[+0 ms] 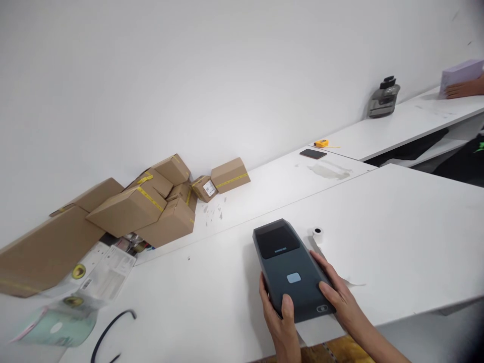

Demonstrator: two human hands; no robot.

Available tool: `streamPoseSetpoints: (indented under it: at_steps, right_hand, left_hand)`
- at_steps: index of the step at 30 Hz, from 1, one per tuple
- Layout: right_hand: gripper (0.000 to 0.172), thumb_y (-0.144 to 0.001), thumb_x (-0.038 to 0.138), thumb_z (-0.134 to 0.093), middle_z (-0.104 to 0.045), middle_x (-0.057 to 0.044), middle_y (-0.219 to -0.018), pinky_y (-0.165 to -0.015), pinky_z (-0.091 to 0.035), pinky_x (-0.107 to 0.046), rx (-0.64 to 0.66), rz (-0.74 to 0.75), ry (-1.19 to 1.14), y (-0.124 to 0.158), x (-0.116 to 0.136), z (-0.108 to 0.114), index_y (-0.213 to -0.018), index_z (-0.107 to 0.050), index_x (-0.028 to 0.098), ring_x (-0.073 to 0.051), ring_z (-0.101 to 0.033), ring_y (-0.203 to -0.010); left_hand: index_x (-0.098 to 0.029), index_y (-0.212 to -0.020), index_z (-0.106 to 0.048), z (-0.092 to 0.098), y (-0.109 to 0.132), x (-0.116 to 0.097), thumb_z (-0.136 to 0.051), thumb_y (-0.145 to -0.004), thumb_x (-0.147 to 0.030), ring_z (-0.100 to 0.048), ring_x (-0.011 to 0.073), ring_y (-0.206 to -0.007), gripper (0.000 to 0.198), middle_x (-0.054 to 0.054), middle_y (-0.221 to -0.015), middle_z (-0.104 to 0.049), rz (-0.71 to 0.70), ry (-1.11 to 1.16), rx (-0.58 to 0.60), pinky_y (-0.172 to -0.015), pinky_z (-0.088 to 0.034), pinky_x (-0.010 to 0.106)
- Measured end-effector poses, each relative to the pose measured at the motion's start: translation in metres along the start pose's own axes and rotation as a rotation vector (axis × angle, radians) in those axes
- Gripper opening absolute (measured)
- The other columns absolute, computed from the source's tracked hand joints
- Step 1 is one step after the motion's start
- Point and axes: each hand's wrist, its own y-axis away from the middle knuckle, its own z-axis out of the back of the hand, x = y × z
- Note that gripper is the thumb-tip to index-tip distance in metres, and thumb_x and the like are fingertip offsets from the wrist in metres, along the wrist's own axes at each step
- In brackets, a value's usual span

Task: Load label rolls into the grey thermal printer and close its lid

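Both of my hands hold a dark grey box-shaped device (302, 297) above the front of the white table. A glossy black panel, a light-blue button-like patch and a small oval mark show on its upper face. My left hand (278, 322) grips the near left edge, with the thumb on top. On the opposite side, my right hand (340, 300) has its thumb on the top face and its fingers along the edge. Just beyond the right fingers lies a small white paper roll (317, 234) with a partly unwound strip. The underside of the device is hidden.
Brown cardboard boxes (126, 206) are heaped at the left. Clear-wrapped packages (56, 325) and a black curved strap (113, 325) lie nearer. Toward the back right are a phone (313, 153), a yellow tape measure (321, 143) and a dark bottle (383, 101). Another person's hand (463, 89) touches a lilac box (461, 71).
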Motion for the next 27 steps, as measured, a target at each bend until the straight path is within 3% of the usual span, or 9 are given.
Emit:
streamPoseSetpoints:
  at_steps: [10,18,27]
  right_hand:
    - [0.07,-0.089,0.068,-0.054,-0.042,-0.008,-0.162,-0.102,-0.055,-0.047,-0.001,0.02,-0.018,-0.0027,-0.0041,0.0016,-0.15,-0.042,0.036,-0.038,-0.048,-0.142]
    - [0.072,-0.089,0.068,-0.054,-0.045,-0.013,-0.159,-0.095,-0.058,-0.046,0.007,0.016,-0.052,-0.002,-0.0025,0.0007,-0.151,-0.042,0.033,-0.039,-0.055,-0.135]
    - [0.071,-0.088,0.065,-0.06,-0.052,-0.014,-0.154,-0.094,-0.058,-0.047,-0.032,0.105,-0.042,-0.0044,-0.0071,-0.0006,-0.149,-0.049,0.03,-0.04,-0.056,-0.134]
  left_hand:
    - [-0.011,-0.156,-0.034,0.001,-0.0013,0.0034,-0.055,-0.092,-0.058,-0.047,0.0336,-0.145,0.082,0.02,-0.162,-0.041,0.002,0.001,0.005,-0.107,-0.051,0.034]
    - [-0.014,-0.157,-0.031,0.0004,0.0022,-0.0001,-0.051,-0.094,-0.06,-0.043,0.03,-0.148,0.08,0.017,-0.164,-0.037,0.02,0.022,0.014,-0.11,-0.048,0.032]
    - [-0.012,-0.154,-0.034,-0.0016,-0.0017,0.0066,-0.055,-0.091,-0.058,-0.046,0.0333,-0.145,0.081,0.021,-0.161,-0.041,-0.01,0.007,-0.04,-0.112,-0.046,0.04]
